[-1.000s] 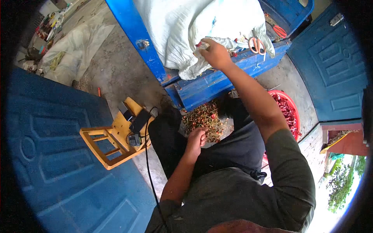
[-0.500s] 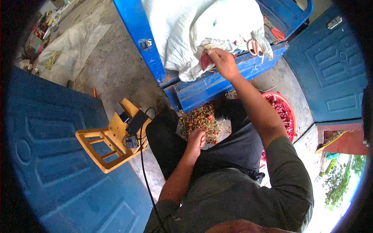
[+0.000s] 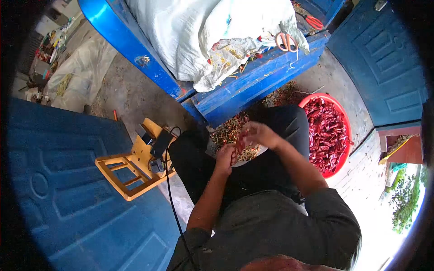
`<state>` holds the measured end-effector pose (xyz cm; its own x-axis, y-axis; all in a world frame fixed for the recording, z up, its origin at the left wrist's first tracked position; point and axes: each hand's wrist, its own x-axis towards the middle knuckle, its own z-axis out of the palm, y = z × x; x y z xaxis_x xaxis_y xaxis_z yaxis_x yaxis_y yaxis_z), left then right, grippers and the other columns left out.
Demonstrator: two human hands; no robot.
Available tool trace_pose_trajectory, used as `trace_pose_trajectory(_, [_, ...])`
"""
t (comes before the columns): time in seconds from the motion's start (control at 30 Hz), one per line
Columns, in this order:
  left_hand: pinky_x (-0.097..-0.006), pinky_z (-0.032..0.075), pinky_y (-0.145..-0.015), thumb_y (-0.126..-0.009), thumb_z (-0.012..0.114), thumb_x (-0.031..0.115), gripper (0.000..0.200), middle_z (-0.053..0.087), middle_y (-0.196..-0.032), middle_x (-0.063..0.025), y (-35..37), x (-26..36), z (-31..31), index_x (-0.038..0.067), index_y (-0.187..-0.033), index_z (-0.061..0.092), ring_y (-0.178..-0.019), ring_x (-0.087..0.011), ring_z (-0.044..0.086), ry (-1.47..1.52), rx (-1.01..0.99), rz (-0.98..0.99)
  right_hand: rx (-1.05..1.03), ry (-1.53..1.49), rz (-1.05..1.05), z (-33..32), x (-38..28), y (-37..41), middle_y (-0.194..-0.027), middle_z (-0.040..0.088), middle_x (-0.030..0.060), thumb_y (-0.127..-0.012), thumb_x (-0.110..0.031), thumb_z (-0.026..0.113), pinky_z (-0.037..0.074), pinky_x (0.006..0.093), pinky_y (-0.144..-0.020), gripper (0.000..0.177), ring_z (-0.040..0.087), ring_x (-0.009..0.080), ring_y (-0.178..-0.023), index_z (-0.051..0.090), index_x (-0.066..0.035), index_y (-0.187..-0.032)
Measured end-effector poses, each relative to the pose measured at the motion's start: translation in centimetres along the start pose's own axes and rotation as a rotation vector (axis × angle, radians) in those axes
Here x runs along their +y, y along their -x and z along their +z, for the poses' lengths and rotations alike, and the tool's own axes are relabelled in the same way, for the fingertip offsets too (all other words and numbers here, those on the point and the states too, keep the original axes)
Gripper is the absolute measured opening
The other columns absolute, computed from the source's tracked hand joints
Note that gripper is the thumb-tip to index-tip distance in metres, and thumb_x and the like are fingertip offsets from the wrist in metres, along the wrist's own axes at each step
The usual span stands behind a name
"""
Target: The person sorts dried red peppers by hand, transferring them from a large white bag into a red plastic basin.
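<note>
A dried red chili (image 3: 241, 142) is between my two hands above my lap, slightly blurred. Closed fingers of my left hand (image 3: 225, 158) pinch its lower end. My right hand (image 3: 263, 135) reaches in from the right, its fingers bent around the chili's upper part and smeared by motion. Beneath both hands lies a pile of chili stems and bits (image 3: 228, 131), partly hidden by my hands and legs. To my right stands a red basin (image 3: 347, 131) full of dried red chilies (image 3: 324, 137).
A white woven sack (image 3: 181, 40) lies on a blue wooden bench (image 3: 253, 88). Pink-handled scissors (image 3: 286, 42) and red-handled scissors (image 3: 313, 21) rest there. A small wooden chair (image 3: 129, 176) with black devices and a cable stands at left. Blue doors (image 3: 68, 167) flank the space.
My right hand has come back from the sack on the bench to my left hand, carrying the chili. The view has shifted, and the whole basin now shows.
</note>
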<state>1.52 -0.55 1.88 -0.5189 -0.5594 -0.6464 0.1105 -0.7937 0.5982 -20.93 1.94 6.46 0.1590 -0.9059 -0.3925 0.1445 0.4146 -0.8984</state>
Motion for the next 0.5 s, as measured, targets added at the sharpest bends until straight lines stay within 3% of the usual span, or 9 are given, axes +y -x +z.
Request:
trace_pose_trajectory(0.13, [-0.0251,0.038,-0.042,-0.1,0.047,0.023,0.024,0.055,-0.075,-0.0007,-0.6,-0.5,1.2,0.006,-0.112,0.059,-0.05,-0.0091,0.047,-0.1,0.137,0.004,-0.108,-0.049,0.079,2.8,2.2,1.6,-0.103,0.068,0.0084,-0.088,-0.008,0.072,0.055,0.0317,-0.083,0.024,0.066,0.0156,-0.093,0.065,-0.001,-0.109])
trace_pose_trajectory(0.17, [-0.0251,0.038,-0.042,-0.1,0.047,0.023,0.024,0.055,-0.075,-0.0007,-0.6,-0.4,0.9,0.006,-0.112,0.059,-0.05,-0.0091,0.047,-0.108,0.142,0.005,-0.11,-0.055,0.074,3.4,2.5,1.6,-0.103,0.068,0.0084,-0.088,-0.008,0.072,0.055,0.0317,-0.083,0.024,0.066,0.0156,-0.093,0.065,-0.001,-0.109])
trace_pose_trajectory(0.23, [-0.0289,0.05,-0.062,-0.096,0.054,0.021,0.021,0.063,-0.082,-0.0055,-0.7,0.0,0.0,0.004,-0.104,0.064,-0.071,-0.0161,0.062,0.162,0.022,-0.024,-0.141,-0.144,-0.033,4.2,3.0,1.2,-0.106,0.068,0.0083,-0.086,-0.003,0.074,0.052,0.0315,-0.091,0.022,0.065,0.0155,-0.098,0.067,-0.001,-0.107])
trace_pose_trajectory(0.27, [-0.0289,0.05,-0.062,-0.096,0.054,0.021,0.021,0.063,-0.082,-0.0055,-1.0,-0.1,-0.2,0.004,-0.104,0.064,-0.071,-0.0161,0.062,0.155,0.025,-0.022,-0.142,-0.148,-0.039,4.3,3.2,0.9,-0.106,0.068,0.0083,-0.086,-0.003,0.074,0.052,0.0315,-0.091,0.022,0.065,0.0155,-0.098,0.067,-0.001,-0.107])
trace_pose_trajectory(0.33, [-0.0286,0.047,-0.051,-0.097,0.053,0.026,0.024,0.061,-0.076,-0.0042,-1.3,-0.1,-0.1,0.005,-0.1,0.064,-0.06,-0.0149,0.058,0.228,0.113,-0.048,-0.123,0.034,-0.207,4.6,3.8,0.6,-0.11,0.068,0.0073,-0.085,0.001,0.074,0.051,0.032,-0.092,0.021,0.064,0.0161,-0.102,0.069,-0.002,-0.105])
trace_pose_trajectory(0.4, [-0.0288,0.043,-0.045,-0.098,0.051,0.027,0.025,0.059,-0.073,-0.0036,-1.2,0.0,-0.7,0.006,-0.1,0.063,-0.053,-0.0144,0.054,0.144,0.098,-0.093,-0.126,-0.105,-0.121,5.0,3.7,0.7,-0.108,0.069,0.0063,-0.085,-0.003,0.075,0.052,0.0319,-0.089,0.022,0.065,0.0153,-0.099,0.069,-0.004,-0.106])
trace_pose_trajectory(0.47, [-0.029,0.039,-0.039,-0.099,0.049,0.029,0.026,0.057,-0.07,-0.0029,-1.0,-0.3,-0.9,0.006,-0.099,0.063,-0.047,-0.0138,0.051,0.056,0.081,-0.14,-0.109,0.256,-0.171,5.0,2.7,0.9,-0.1,0.072,0.0073,-0.084,-0.012,0.076,0.053,0.0336,-0.083,0.023,0.068,0.0182,-0.092,0.069,-0.007,-0.106])
trace_pose_trajectory(0.5, [-0.0291,0.035,-0.035,-0.1,0.048,0.03,0.027,0.055,-0.068,-0.0021,-1.2,-0.7,-1.0,0.007,-0.099,0.062,-0.043,-0.0135,0.047,0.065,0.134,-0.186,-0.107,0.248,-0.175,4.9,2.5,0.8,-0.1,0.072,0.0073,-0.084,-0.012,0.076,0.053,0.0336,-0.083,0.023,0.068,0.0182,-0.092,0.069,-0.007,-0.106])
